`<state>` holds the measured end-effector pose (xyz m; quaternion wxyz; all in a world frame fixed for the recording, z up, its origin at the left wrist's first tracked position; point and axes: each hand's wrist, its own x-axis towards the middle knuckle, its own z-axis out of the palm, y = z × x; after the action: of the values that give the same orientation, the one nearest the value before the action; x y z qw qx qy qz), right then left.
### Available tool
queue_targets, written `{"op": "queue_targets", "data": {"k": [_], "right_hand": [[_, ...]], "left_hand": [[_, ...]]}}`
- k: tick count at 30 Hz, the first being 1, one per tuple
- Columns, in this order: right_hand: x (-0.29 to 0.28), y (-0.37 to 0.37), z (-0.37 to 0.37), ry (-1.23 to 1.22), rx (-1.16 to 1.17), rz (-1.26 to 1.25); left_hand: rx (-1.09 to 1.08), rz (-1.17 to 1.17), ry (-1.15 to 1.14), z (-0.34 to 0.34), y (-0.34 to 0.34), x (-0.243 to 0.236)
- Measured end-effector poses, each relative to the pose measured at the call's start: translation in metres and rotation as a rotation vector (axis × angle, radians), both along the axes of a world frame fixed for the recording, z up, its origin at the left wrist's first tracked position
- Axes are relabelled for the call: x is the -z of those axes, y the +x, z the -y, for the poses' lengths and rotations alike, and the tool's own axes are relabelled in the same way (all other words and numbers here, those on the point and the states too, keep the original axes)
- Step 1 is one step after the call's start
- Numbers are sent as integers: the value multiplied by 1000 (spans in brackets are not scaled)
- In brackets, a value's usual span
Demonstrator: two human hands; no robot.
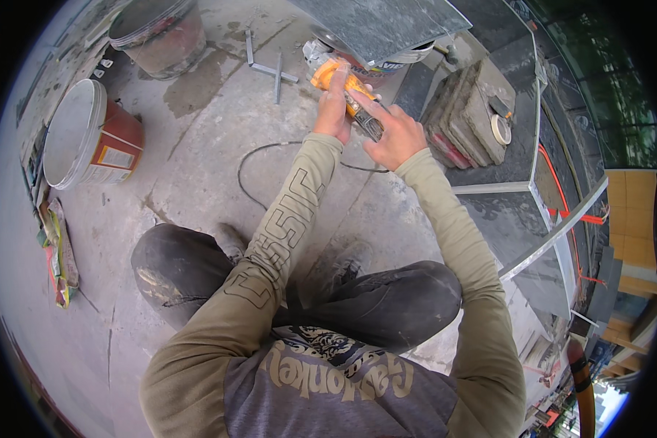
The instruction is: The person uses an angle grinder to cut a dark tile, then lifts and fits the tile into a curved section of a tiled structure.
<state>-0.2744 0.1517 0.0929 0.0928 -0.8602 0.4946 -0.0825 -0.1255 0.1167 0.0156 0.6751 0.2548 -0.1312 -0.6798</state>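
In front of me, both hands grip an orange power tool that looks like an angle grinder (320,76). My left hand (331,109) wraps around its orange front part near the metal head. At the darker rear end, my right hand (397,134) has its fingers closed on the body. A dark power cord (250,165) loops over the floor below the tool. Just beyond the tool's head, a dark grey stone slab (390,25) lies over a paint bucket (384,76). Whether the head touches the bucket or slab cannot be made out.
A metal square ruler (277,74) lies on the concrete floor (204,146). Two buckets, one red and white (117,142) and one dirty (169,51), stand at left. On the right, stacked stone pieces (463,120) carry a tape roll (501,130); orange hose (555,175) runs beyond them.
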Motion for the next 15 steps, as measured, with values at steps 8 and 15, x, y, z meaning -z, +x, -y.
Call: {"op": "queue_targets", "data": {"k": [8, 15], "right_hand": [[7, 18, 24, 5, 4, 3], [7, 27, 33, 14, 13, -15]], "left_hand": [[-28, -18, -39, 27, 14, 7], [-5, -3, -29, 40, 22, 14]]}}
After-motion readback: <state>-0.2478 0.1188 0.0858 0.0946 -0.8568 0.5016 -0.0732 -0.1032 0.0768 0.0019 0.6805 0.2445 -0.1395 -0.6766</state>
